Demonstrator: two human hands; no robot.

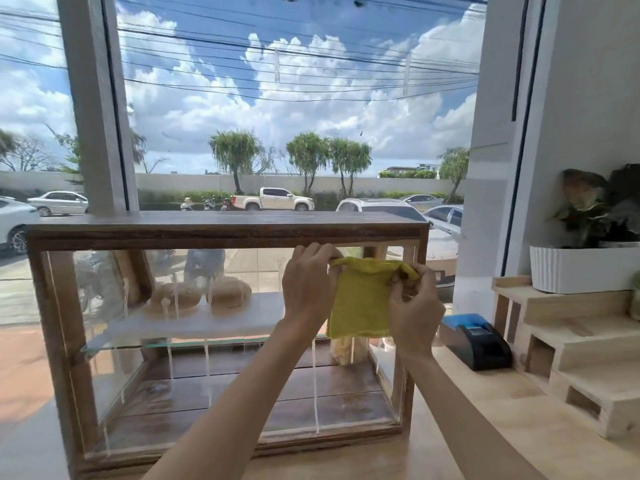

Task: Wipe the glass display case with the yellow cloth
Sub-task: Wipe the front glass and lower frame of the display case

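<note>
A wood-framed glass display case (221, 233) stands on a light wooden counter in front of a big window. White streaks run down its front glass (194, 386). Bread loaves (228, 289) lie on its inner glass shelf. Both my hands hold the yellow cloth (360, 303) spread out before the case's upper right part. My left hand (308, 282) pinches the cloth's top left corner. My right hand (414, 306) grips its right edge. Whether the cloth touches the glass I cannot tell.
A black and blue receipt printer (476, 341) sits on the counter (485, 403) just right of the case. Stepped wooden risers (581, 344) stand at the far right, carrying a white ribbed planter (581, 268) with a leafy plant. Behind the window are parked cars and trees.
</note>
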